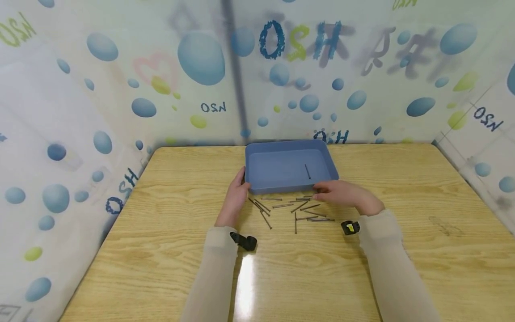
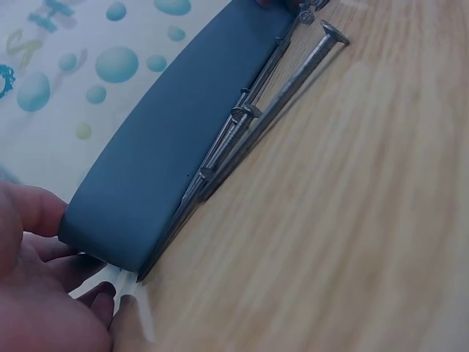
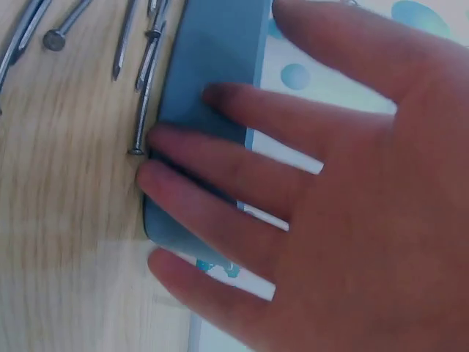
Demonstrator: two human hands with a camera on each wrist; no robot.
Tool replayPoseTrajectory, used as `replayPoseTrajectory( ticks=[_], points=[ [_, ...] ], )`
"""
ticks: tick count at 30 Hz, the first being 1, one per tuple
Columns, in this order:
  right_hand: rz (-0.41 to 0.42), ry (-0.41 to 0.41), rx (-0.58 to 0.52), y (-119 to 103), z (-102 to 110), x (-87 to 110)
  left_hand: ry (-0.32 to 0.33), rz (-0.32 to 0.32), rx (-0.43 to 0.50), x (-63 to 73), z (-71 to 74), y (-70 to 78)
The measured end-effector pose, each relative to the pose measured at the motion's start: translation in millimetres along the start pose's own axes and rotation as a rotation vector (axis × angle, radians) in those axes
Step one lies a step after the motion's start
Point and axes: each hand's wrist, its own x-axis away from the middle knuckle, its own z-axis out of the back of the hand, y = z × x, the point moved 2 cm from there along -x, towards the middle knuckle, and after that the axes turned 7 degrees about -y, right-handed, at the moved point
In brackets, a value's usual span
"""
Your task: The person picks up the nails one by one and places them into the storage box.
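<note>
A shallow blue tray [image 1: 287,185] sits near the table's back edge, with a single nail [image 1: 307,171] inside it toward the right. My left hand [image 1: 234,199] grips the tray's front left corner, thumb on the outer wall and fingers bent round the side. At the front right, my right hand [image 1: 348,193] touches the tray's front wall [image 3: 212,44] with spread, nearly straight fingers [image 3: 220,158]; its palm holds nothing. Several loose nails [image 1: 283,205] lie scattered on the wood just in front of the tray, some right against its base in the left wrist view.
The wooden table [image 1: 161,268] carries a bright light reflection between the forearms. Behind it hangs a pale curtain [image 1: 161,58] printed with blue and green drops. A black strap device [image 1: 245,242] is on the left wrist, another [image 1: 350,227] on the right.
</note>
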Motion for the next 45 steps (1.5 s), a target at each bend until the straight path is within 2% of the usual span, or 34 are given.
replayPoseTrajectory(
  ticks=[11, 20, 33, 45],
  points=[
    [-0.03, 0.038, 0.116, -6, -3, -6.8, 0.004, -0.008, -0.01, 1.8, 0.6, 2.8],
    [-0.032, 0.057, 0.191, -4, -7, -8.2, 0.006, 0.013, -0.009, 0.9, 0.4, 1.8],
    [-0.03, 0.023, 0.169, -7, -12, -15.2, 0.009, 0.019, -0.021, -0.7, 0.2, 1.5],
    [-0.076, 0.026, 0.195, -7, -14, -16.7, 0.009, 0.021, -0.032, 1.4, -0.5, 2.0]
  ],
)
